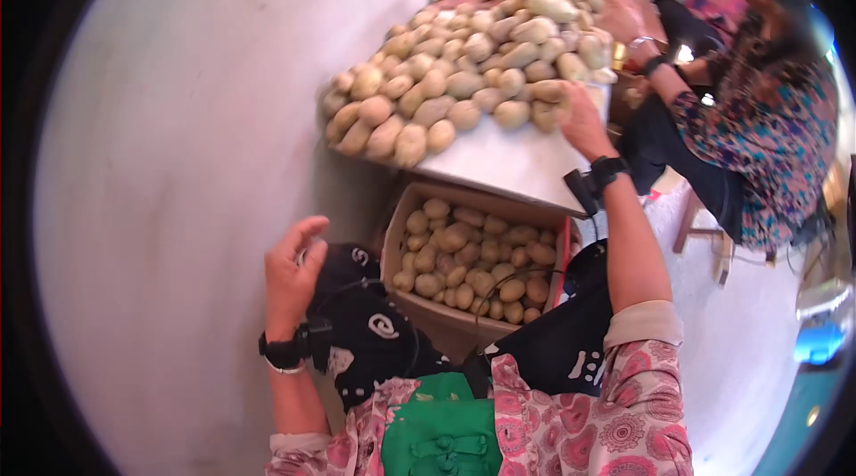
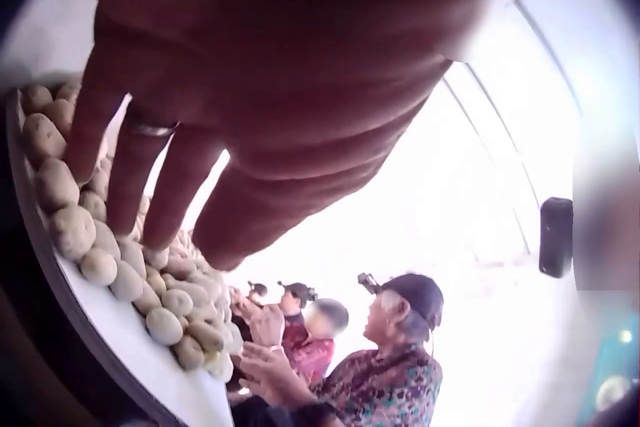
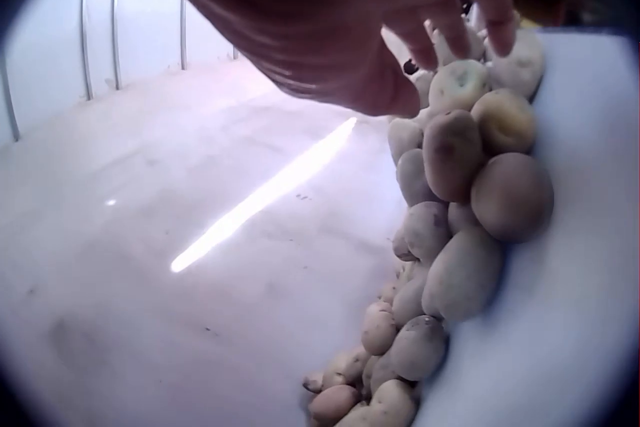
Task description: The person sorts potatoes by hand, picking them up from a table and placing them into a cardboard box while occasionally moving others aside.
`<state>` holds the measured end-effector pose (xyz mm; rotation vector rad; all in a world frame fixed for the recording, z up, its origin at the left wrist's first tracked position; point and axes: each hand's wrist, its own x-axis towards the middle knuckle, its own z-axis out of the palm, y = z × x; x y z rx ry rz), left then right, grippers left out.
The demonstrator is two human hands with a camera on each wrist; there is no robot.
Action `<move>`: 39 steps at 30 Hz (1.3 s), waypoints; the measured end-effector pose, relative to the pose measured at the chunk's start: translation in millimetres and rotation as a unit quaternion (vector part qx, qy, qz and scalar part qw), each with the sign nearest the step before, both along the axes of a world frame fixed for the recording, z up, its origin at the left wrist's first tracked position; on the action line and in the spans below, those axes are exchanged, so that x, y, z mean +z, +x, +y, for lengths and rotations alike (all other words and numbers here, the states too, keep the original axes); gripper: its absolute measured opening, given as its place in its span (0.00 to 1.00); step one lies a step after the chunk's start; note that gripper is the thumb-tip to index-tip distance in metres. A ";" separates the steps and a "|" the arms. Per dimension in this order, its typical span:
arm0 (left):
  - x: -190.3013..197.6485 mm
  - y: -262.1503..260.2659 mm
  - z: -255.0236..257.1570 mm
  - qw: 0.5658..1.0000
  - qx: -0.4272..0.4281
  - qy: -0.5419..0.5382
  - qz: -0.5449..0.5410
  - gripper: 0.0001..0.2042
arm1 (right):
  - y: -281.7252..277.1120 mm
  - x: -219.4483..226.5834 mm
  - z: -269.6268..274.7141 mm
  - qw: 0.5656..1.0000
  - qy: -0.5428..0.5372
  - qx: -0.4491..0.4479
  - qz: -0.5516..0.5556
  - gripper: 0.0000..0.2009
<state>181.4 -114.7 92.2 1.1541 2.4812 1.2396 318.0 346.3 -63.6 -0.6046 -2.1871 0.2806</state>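
The left hand [image 1: 294,275] hung above the pale floor [image 1: 178,137] at far left, fingers spread and loosely bent, with nothing seen in its grasp. Right of it, the box [image 1: 450,317] stood between the wearer's legs, below the near edge of the surface [image 1: 522,155], with potatoes [image 1: 459,253] filling much of it. Over the box, the pile [image 1: 464,57] spread across the surface from its left edge and back into the distance. At its right side, the right hand [image 1: 584,124] reached in among the nearest potatoes, its fingers loosely bent over them rather than wrapped round one. Good work there likely called for settling the thumb and fingers round one or two potatoes before lifting, and drawing from the near edge so that the heap did not roll. The idle left hand would have served best cupped by the pile's left edge, where potatoes sat close to a drop. Farther right, a person [image 1: 758,137] sat beside the surface. What the right fingertips touched was hard to make out; in the right wrist view they dipped behind potatoes. The depth of potatoes in the box was hidden, the pile's far end blurred, and the left wrist view cut off much of the left hand.
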 end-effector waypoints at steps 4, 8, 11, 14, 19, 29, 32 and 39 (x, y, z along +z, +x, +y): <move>-24.8 -20.4 -30.3 0.979 0.091 0.167 -0.068 0.11 | -24.3 7.9 -4.3 0.994 -0.015 -0.040 -0.096 0.27; -51.5 -17.1 -21.3 0.977 0.115 0.160 -0.081 0.09 | -30.8 13.3 6.1 0.993 0.020 -0.043 -0.112 0.26; -75.6 -24.5 -12.1 0.977 0.095 0.147 -0.125 0.10 | -34.9 17.4 -2.1 0.983 -0.004 -0.108 -0.151 0.25; -108.5 -33.1 -9.8 0.972 0.126 0.131 -0.147 0.11 | -33.7 22.9 0.3 0.984 -0.031 -0.098 -0.147 0.24; -120.0 -31.3 -13.3 0.960 0.104 0.185 -0.183 0.13 | -27.4 34.8 -0.3 0.992 -0.118 -0.034 0.006 0.20; -113.3 -39.7 10.7 0.984 0.070 0.132 -0.095 0.13 | 10.8 53.1 -34.2 0.710 -0.633 0.178 0.252 0.16; -93.4 -57.6 19.1 0.989 0.096 0.090 -0.066 0.12 | 20.1 59.6 -64.8 0.731 -0.629 0.181 0.192 0.17; -143.6 -101.0 4.7 0.987 0.132 0.084 0.029 0.11 | 59.9 40.1 -131.0 0.754 -0.578 0.306 -0.063 0.22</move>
